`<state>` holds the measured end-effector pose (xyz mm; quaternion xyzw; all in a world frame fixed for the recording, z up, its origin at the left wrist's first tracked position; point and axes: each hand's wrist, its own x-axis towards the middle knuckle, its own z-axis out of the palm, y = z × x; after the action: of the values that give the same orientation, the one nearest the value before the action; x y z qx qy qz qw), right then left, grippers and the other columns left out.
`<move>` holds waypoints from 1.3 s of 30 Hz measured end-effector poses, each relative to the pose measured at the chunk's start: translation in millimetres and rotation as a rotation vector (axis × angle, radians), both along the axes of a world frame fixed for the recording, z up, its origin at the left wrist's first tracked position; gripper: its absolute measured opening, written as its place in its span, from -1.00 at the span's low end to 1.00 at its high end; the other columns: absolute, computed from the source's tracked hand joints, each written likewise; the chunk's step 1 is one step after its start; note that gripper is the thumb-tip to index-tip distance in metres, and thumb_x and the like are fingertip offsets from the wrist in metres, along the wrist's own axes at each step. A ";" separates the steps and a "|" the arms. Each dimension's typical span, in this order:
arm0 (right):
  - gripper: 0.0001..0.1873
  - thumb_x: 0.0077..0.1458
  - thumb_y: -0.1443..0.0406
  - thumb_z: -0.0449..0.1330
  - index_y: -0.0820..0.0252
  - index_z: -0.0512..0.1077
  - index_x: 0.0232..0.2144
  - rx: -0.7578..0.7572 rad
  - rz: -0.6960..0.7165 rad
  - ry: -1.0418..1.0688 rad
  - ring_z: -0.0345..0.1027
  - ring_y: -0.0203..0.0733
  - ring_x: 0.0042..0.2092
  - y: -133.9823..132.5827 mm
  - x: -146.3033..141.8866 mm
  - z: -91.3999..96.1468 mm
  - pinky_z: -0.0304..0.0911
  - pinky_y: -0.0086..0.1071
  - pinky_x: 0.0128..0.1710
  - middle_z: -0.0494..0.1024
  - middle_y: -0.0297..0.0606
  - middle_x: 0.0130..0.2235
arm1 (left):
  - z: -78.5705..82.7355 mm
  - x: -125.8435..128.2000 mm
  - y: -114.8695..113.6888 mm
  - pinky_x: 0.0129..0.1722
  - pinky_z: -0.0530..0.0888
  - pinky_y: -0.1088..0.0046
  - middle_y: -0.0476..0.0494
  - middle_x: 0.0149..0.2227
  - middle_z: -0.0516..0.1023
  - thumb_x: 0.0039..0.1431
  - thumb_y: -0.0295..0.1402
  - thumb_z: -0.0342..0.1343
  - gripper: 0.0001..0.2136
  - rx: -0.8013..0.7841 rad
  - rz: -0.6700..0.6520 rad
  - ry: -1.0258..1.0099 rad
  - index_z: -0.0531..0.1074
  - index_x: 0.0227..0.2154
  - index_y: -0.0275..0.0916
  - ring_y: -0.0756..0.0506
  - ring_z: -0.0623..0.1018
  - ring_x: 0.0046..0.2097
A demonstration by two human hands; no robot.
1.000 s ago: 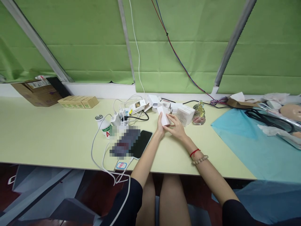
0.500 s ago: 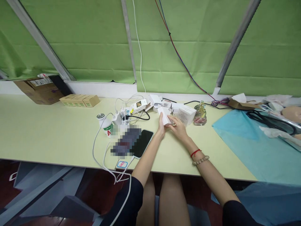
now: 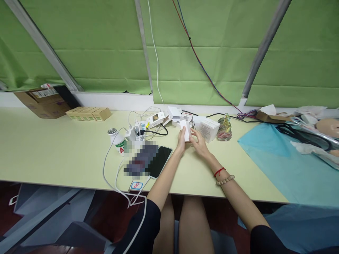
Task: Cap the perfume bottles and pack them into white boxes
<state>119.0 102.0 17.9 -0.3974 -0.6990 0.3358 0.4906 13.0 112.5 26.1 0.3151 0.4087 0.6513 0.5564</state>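
Observation:
A small white box (image 3: 186,129) stands upright between my two hands over the pale green table (image 3: 53,148). My left hand (image 3: 181,141) grips its left side, fingers wrapped round it. From the right, my right hand (image 3: 198,144) holds the box, fingers closed on its lower edge. Behind it lie several other small white boxes (image 3: 209,129) and a glass perfume bottle (image 3: 224,127).
A dark phone (image 3: 160,161) and a blurred item lie left of my arms, with white charger cables (image 3: 111,165) and a small white bottle (image 3: 116,140). Tan boxes (image 3: 88,114) and a cardboard carton (image 3: 42,102) sit far left. A blue sheet (image 3: 278,158) covers the right.
The white box has been turned from tilted to more upright between my hands. Both hands stay in nearly the same place.

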 end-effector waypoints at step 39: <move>-0.19 -0.13 0.02 0.26 0.23 0.04 0.07 0.087 -0.221 0.364 0.38 -0.05 -0.08 3.7 -12.0 -8.0 0.32 -0.11 -0.07 0.41 -0.01 -0.09 | -19.5 -6.1 32.4 0.03 0.22 0.24 -0.25 0.04 0.41 0.19 -0.43 -0.15 -0.64 0.085 0.067 1.726 0.35 0.02 -0.20 -0.21 0.29 0.06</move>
<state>107.0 105.7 9.9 -0.3829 -0.5648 0.3156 0.6594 7.0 144.9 6.6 0.7078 0.6727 0.2149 0.0194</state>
